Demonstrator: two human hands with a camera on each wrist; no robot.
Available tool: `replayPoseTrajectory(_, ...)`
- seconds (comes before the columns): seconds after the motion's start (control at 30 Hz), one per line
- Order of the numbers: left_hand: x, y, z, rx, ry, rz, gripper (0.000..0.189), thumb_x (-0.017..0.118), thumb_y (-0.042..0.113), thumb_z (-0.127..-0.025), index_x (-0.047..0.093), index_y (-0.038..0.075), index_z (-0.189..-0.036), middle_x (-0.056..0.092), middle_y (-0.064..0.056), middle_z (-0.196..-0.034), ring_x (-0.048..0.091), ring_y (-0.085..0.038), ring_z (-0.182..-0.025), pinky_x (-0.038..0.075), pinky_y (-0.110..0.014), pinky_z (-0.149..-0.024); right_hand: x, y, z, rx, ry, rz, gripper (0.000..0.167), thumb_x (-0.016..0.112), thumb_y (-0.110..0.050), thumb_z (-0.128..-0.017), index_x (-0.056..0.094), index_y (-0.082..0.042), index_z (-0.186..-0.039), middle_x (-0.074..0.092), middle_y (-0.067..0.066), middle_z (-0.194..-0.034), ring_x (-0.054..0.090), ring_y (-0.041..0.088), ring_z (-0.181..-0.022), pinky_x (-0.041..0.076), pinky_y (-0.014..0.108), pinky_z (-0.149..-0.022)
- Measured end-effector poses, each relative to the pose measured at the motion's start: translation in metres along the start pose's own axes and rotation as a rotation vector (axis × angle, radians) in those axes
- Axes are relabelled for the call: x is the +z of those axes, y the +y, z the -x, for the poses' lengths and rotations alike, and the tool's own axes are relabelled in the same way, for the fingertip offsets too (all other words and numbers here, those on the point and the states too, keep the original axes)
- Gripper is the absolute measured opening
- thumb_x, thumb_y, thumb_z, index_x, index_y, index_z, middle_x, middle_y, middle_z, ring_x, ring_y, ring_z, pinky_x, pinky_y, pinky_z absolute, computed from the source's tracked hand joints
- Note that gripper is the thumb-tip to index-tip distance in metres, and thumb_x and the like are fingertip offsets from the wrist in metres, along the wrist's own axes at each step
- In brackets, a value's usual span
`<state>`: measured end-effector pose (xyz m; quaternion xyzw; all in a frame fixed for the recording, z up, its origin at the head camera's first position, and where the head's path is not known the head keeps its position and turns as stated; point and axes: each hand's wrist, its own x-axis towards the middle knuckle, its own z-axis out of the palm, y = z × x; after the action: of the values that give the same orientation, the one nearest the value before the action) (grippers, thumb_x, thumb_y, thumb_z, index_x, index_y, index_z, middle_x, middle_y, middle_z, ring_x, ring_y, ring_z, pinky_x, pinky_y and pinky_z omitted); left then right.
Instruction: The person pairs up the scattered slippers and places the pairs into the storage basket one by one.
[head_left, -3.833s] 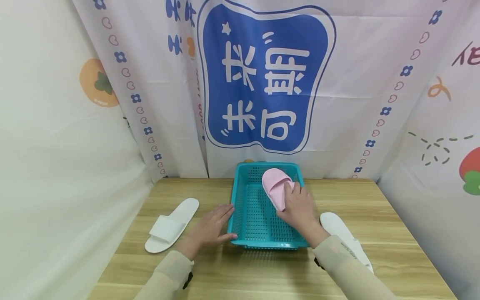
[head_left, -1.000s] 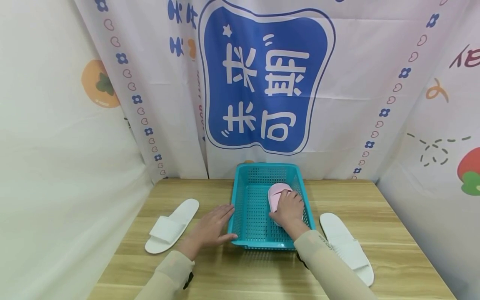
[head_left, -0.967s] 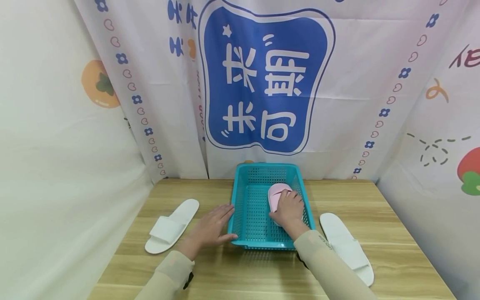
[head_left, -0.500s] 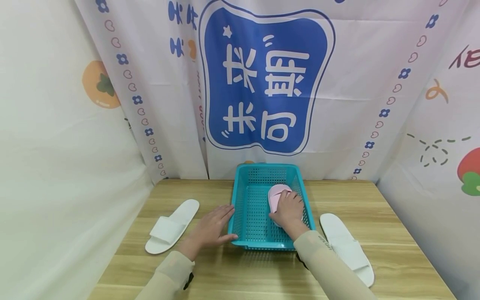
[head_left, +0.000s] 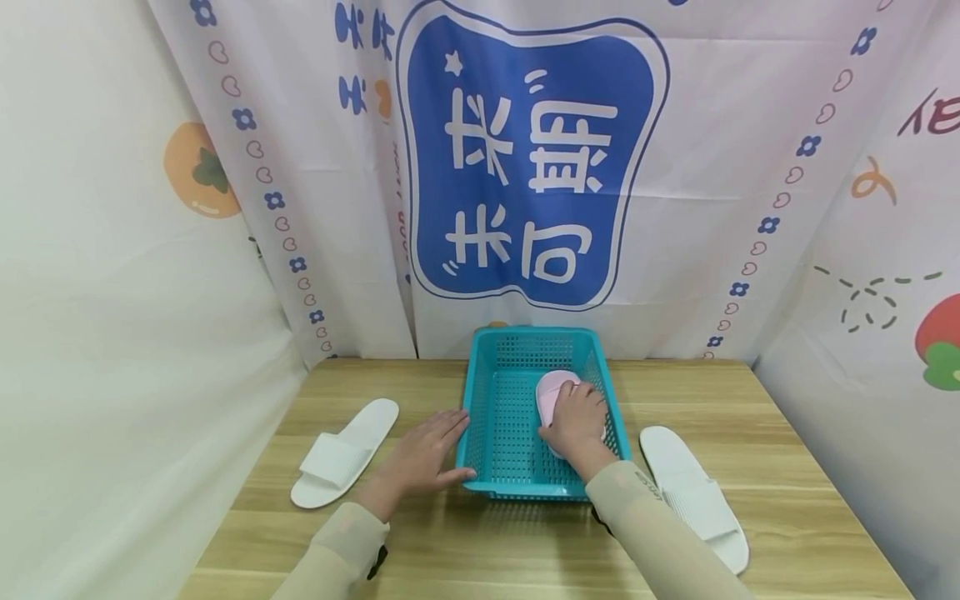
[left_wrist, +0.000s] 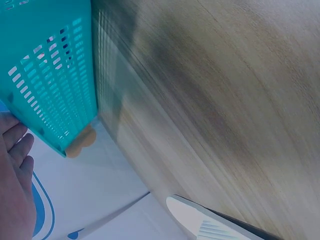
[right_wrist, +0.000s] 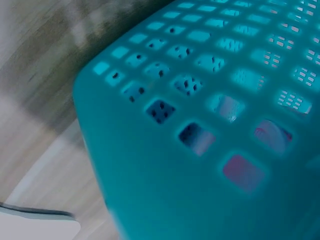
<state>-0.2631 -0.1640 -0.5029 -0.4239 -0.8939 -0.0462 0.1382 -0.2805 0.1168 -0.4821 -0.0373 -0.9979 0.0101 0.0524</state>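
Observation:
In the head view, a pink slipper (head_left: 553,393) lies in the right side of a turquoise perforated basket (head_left: 513,425), toe end toward the back wall. My right hand (head_left: 577,425) is over its strap and rear, with the fingers and thumb curled down around it. The hand covers much of the slipper. On the basket's left side, my left hand (head_left: 423,454) rests with fairly straight fingers against the rim. Those fingers also touch the basket edge in the left wrist view. Only the basket's wall (right_wrist: 135,165) fills the right wrist view; the right hand is not discernible there.
A white slipper (head_left: 337,457) lies on the wooden table (head_left: 517,558) left of the basket. Another white slipper (head_left: 693,492) lies to the right, near my right forearm. A printed cloth (head_left: 690,250) hangs behind the table, close to the basket's far end.
Since the oldest frame, my right hand has brought the pink slipper down and toward me, from tilted inside the basket to lying along its right side. My left hand has stayed at the rim.

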Motion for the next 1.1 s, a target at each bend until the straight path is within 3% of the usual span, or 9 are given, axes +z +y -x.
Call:
replayPoseTrajectory(0.13, 0.000, 0.000, 0.000, 0.002, 0.001, 0.006, 0.085, 0.044, 0.065, -0.093, 0.043, -0.004, -0.143, 0.041, -0.018, -0.148, 0.039, -0.033, -0.136, 0.028, -0.042, -0.113, -0.001, 0.001, -0.001, -0.014, 0.018, 0.012, 0.100, 0.074, -0.064, -0.070, 0.043, 0.009, -0.132, 0.049, 0.033, -0.117, 0.053, 0.045, -0.102, 0.050, 0.053, -0.083)
replayPoseTrajectory(0.37, -0.001, 0.001, 0.000, -0.002, -0.002, 0.006, 0.085, 0.044, 0.065, -0.093, 0.043, -0.004, -0.143, 0.041, -0.018, -0.148, 0.039, -0.033, -0.136, 0.028, -0.042, -0.113, -0.004, 0.001, 0.000, -0.026, 0.002, 0.013, 0.104, 0.073, -0.065, -0.072, 0.039, 0.009, -0.137, 0.044, 0.036, -0.127, 0.050, 0.049, -0.108, 0.047, 0.055, -0.087)
replayPoseTrajectory(0.77, -0.002, 0.000, -0.001, 0.000, 0.003, 0.005, 0.085, 0.044, 0.065, -0.093, 0.044, -0.004, -0.142, 0.042, -0.018, -0.148, 0.039, -0.032, -0.136, 0.029, -0.042, -0.113, -0.013, 0.003, -0.003, -0.045, 0.037, 0.039, 0.103, 0.070, -0.064, -0.075, 0.037, 0.008, -0.140, 0.044, 0.035, -0.127, 0.049, 0.046, -0.111, 0.046, 0.054, -0.091)
replayPoseTrajectory(1.1, 0.001, 0.000, 0.000, -0.011, -0.003, -0.001, 0.087, 0.042, 0.067, -0.092, 0.043, -0.003, -0.143, 0.041, -0.017, -0.149, 0.036, -0.028, -0.138, 0.028, -0.041, -0.113, -0.022, 0.014, -0.002, -0.077, 0.088, -0.001, 0.099, 0.073, -0.063, -0.073, 0.042, 0.009, -0.133, 0.048, 0.033, -0.117, 0.054, 0.043, -0.100, 0.050, 0.052, -0.084)
